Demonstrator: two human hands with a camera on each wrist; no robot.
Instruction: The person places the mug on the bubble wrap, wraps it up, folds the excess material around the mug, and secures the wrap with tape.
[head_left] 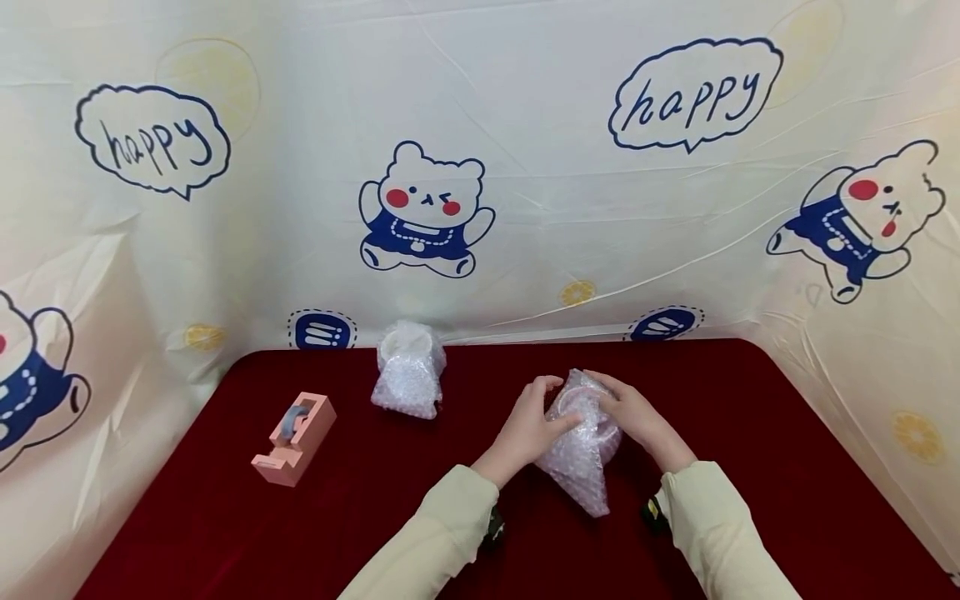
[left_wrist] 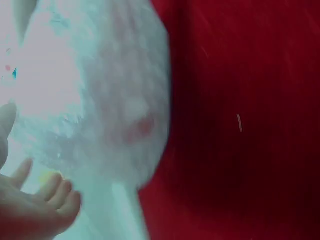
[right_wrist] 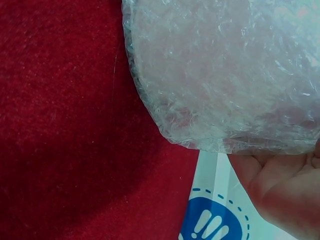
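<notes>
A package in clear bubble wrap (head_left: 576, 468) is between my two hands over the red-covered table; a round, pinkish rim shows faintly through the plastic. My left hand (head_left: 528, 427) holds its left side, thumb laid across the front and fingers bent at the upper edge. On the other side, my right hand (head_left: 642, 418) grips the upper right part. Close up in the right wrist view, the bubble wrap (right_wrist: 225, 75) fills much of the picture, with a hand (right_wrist: 285, 187) against its edge. The left wrist view is blurred; a hand with curled fingers (left_wrist: 64, 197) appears beside the wrap.
A second bubble-wrapped package (head_left: 408, 375) stands at the table's back edge, left of centre. The pink tape dispenser (head_left: 309, 437) with a bluish roll sits on the left. Behind the red tablecloth (head_left: 225, 525) hangs a white curtain (head_left: 540, 167) printed with bears.
</notes>
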